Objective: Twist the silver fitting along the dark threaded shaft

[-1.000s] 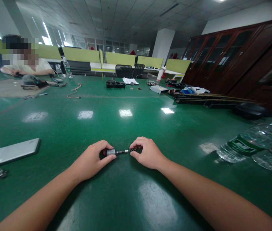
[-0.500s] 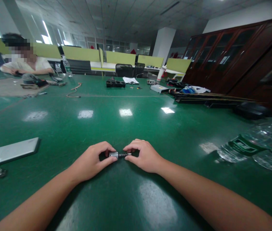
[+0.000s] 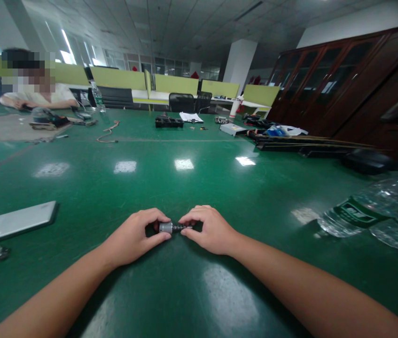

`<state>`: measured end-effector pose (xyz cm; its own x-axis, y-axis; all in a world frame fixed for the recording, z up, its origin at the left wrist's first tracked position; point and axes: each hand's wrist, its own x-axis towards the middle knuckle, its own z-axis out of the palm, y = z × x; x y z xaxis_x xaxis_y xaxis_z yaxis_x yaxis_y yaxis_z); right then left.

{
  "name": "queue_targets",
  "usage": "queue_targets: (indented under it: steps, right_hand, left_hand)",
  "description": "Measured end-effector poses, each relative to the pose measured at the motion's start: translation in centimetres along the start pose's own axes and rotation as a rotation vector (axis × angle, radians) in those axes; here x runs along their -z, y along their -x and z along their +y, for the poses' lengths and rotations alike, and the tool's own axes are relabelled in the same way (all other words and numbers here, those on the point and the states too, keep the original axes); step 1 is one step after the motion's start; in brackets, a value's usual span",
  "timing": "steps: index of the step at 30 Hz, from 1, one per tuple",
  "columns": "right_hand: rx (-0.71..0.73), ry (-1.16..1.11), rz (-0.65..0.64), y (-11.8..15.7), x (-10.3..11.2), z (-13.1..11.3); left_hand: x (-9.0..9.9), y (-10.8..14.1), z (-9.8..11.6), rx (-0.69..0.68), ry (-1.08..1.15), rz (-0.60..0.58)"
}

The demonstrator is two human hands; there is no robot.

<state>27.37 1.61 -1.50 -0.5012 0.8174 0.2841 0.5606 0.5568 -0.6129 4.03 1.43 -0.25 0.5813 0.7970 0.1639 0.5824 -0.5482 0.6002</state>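
Note:
Low over the green table (image 3: 142, 180), a small silver metal cylinder (image 3: 166, 227) lies level between my hands. A thin, dark, spiral-ridged shaft (image 3: 176, 228) sticks out of its right end; its exact kind is too small to make out. My left hand (image 3: 137, 234) pinches the cylinder between thumb and fingertips. On the other side, the thumb and fingers of my right hand (image 3: 209, 230) close around the shaft near its free end, and its tip shows just past the thumb.
To the left lies a flat silver device (image 3: 20, 220) with a short cable. Large clear plastic bottles (image 3: 357, 213) stand at the right. Farther back are a black tray (image 3: 169, 122), papers (image 3: 191, 117) and long black bars (image 3: 297, 144). A person (image 3: 40, 94) sits at the far left.
My right hand has shifted slightly left along the shaft, nearer the cylinder. My left hand holds the cylinder in nearly the same place.

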Motion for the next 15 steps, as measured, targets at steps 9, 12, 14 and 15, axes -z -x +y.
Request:
queue_targets:
  steps: [9,12,14,15]
  right_hand:
    - [0.059,0.004,-0.009,0.09,-0.05,0.05]
    - [0.07,0.005,-0.011,0.09,-0.03,-0.01]
    - [0.075,0.009,-0.011,0.12,-0.03,-0.01]
    - [0.08,0.012,-0.014,0.13,-0.04,0.0]
  left_hand:
    - [-0.19,-0.04,-0.19,-0.025,-0.025,-0.013]
    - [-0.17,0.01,-0.1,-0.029,-0.026,-0.015]
    - [-0.17,0.08,-0.05,-0.041,-0.026,-0.02]
    - [-0.17,0.11,-0.04,-0.047,-0.027,-0.024]
